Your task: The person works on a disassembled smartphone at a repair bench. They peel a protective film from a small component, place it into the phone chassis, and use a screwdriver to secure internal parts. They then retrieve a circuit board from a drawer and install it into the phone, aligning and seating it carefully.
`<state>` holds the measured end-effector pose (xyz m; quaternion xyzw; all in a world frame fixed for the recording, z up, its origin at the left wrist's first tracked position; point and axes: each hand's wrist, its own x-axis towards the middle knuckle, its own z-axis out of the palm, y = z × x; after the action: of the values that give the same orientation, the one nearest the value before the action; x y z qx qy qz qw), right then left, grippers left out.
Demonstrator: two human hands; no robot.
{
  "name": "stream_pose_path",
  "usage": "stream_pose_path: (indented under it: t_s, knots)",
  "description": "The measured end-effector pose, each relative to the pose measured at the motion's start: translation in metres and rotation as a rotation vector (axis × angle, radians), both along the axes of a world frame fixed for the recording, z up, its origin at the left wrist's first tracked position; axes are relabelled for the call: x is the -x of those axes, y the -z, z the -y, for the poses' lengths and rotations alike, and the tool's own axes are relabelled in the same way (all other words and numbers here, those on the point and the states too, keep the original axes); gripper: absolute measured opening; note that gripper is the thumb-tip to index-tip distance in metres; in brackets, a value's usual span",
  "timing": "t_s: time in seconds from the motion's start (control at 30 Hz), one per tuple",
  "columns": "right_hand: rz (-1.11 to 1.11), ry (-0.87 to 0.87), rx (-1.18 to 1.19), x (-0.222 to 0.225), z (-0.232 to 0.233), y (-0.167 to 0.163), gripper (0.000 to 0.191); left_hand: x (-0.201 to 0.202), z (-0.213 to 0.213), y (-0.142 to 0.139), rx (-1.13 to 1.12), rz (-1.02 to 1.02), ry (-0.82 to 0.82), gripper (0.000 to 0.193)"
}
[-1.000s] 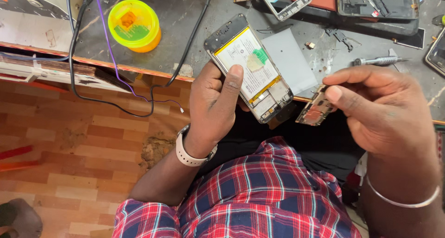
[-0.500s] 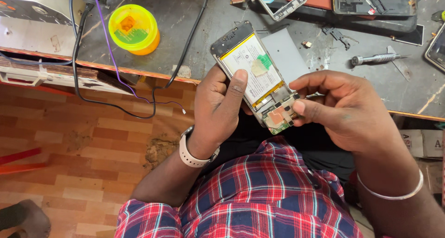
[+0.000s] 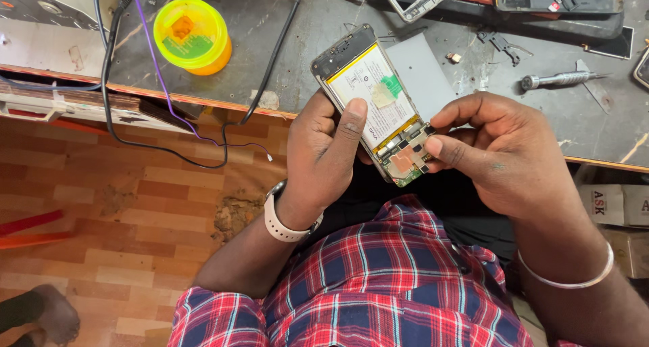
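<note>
My one head camera looks steeply down from close above, taking in the surface (image 3: 284, 56) edge, my lap and floor (image 3: 101, 239).

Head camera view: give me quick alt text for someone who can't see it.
Two hands hold an opened phone with its back off: the left hand grips it, thumb on the battery, while the right hand pinches the circuit board. On the workbench lie a screwdriver and a yellow tub.
</note>
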<state>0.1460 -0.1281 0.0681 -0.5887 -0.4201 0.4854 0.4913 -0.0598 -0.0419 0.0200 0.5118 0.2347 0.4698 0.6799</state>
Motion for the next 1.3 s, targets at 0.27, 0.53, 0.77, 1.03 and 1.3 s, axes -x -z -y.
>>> stream_pose_path:
  t_s: [0.27, 0.53, 0.77, 1.03, 1.3]
  knots:
    - [0.054, 0.005, -0.019, 0.002, 0.002, 0.002, 0.020, 0.001, 0.000, 0.003, -0.003, -0.016, -0.011, 0.030]
    - [-0.063, -0.002, -0.017, 0.000, 0.003, 0.004, 0.021, 0.001, 0.002, 0.001, -0.006, -0.004, -0.007, 0.029]
    - [-0.063, 0.021, -0.009, 0.002, 0.002, 0.010, 0.021, 0.000, 0.001, 0.003, -0.030, -0.042, -0.024, 0.029]
    - [0.044, 0.085, -0.044, 0.010, 0.009, 0.006, 0.021, -0.001, 0.001, 0.003, -0.050, -0.061, -0.031, 0.030]
    - [0.065, 0.114, -0.056, 0.009, 0.003, 0.008, 0.016, -0.005, 0.003, 0.002, -0.042, -0.084, -0.048, 0.030]
